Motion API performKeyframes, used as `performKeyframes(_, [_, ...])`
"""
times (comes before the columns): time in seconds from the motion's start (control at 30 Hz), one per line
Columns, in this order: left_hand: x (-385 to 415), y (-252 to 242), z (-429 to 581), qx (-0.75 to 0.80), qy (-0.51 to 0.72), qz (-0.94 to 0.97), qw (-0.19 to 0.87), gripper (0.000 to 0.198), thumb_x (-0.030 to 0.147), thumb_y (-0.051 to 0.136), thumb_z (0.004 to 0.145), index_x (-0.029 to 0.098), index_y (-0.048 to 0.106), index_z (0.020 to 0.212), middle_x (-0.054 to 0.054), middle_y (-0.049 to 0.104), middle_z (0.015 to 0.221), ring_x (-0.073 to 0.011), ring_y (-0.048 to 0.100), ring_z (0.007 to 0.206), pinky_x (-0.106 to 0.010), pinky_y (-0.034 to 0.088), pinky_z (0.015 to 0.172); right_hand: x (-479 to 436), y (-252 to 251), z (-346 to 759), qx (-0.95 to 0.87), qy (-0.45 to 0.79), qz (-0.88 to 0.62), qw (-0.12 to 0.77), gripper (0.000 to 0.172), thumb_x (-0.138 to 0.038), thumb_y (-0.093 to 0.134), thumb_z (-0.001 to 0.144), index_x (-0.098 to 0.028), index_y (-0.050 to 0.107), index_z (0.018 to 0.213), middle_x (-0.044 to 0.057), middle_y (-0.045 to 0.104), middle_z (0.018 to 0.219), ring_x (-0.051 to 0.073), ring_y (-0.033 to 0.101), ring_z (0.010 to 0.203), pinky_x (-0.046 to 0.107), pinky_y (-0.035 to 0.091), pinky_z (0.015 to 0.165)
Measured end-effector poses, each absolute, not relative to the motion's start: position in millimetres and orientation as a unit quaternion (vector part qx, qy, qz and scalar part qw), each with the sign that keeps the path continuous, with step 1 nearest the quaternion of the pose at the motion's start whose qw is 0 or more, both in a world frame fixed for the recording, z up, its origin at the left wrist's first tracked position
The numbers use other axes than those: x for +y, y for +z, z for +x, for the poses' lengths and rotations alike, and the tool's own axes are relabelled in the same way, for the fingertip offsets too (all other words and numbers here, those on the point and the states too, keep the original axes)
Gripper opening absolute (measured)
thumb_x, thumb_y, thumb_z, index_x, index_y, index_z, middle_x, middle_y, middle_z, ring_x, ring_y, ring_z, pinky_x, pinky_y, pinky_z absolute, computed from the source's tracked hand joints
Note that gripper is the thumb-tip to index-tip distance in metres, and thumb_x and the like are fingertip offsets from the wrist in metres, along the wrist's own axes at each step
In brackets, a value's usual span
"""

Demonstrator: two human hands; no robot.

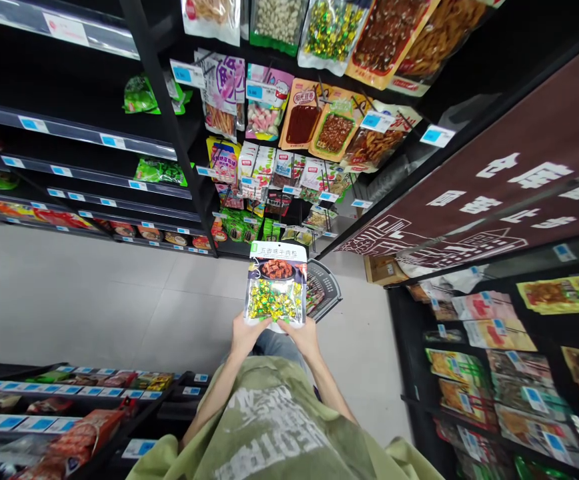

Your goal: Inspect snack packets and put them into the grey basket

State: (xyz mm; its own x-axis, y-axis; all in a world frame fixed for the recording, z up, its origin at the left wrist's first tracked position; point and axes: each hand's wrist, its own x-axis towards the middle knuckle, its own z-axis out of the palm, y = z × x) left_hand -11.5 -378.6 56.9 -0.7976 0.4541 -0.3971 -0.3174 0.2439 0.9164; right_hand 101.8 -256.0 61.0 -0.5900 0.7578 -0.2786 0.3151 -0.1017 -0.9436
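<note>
I hold a snack pouch [276,290] in front of me with both hands, seen from above. My left hand [244,337] is clamped on its lower left corner and my right hand [302,337] on its lower right corner; both thumbs press the front near the bottom edge, while my other fingers are mostly hidden. The pouch faces me, its top edge pointing away. It has a white top band with dark characters, a picture of brown cubes, and a clear window full of yellow and green wrapped pieces.

Behind its right side, a grey basket [338,287] partly shows, low over the pale floor [179,280]. Below my hands is my olive-green shirt [279,427] with white lettering.

Ahead, a hanging rack [193,143] carries rows of snack bags; near its top hangs a bag of similar yellow and green pieces [330,33]. To the left run dark shelves [69,80] with blue-and-white price tags. To the right, a brown panel [544,120] bears white characters, with a cardboard box [383,270] near its lower end.
</note>
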Motion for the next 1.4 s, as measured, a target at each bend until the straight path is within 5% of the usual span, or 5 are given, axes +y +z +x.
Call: performKeyframes(1.4, [-385.1,51.6,-13.4,0.733,0.618,0.078,0.272,0.035,0.047,0.074,0.07,0.016,0.072,0.087,-0.006,0.077,0.083,-0.0248,0.07,0.077,-0.032,0.054,0.069,-262.4,74.8,101.0,-0.649,0.6,-0.423,0.2,0.032,-0.038,0.082,0.063,-0.01,0.074,0.076,0.01,0.074,0.073,0.017,0.061,0.059,0.027,0.051,0.06])
